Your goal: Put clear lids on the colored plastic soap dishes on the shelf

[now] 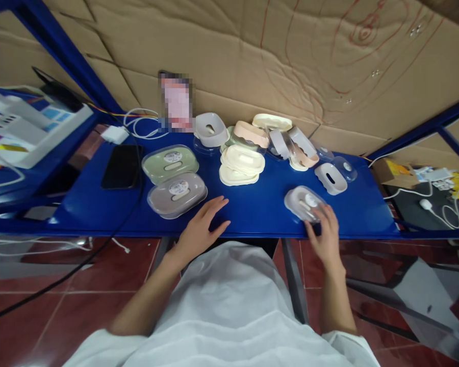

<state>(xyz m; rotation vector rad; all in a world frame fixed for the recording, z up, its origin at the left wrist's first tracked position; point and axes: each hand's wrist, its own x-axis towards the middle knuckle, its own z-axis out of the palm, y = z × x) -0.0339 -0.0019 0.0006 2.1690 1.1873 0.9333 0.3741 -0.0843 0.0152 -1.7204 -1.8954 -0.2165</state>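
The left hand (pixel 199 229) hung over the near edge of the blue table (pixel 260 219), fingers loosely spread and holding nothing, just beside a grey lidded box (pixel 172 201). The right hand (pixel 325 229) had thumb and fingers at the near right end of a small clear-lidded box (pixel 300 201) on the tabletop; I cannot tell whether they gripped it. Farther back were a green lidded box (pixel 156 165), stacked cream pieces (pixel 243 162) and, behind everything, cardboard (pixel 222 51).

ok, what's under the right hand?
Under the right hand: one end of a pale, clear-topped box. A white label shows beside the fingers; whatever the fingers cover can't be seen.
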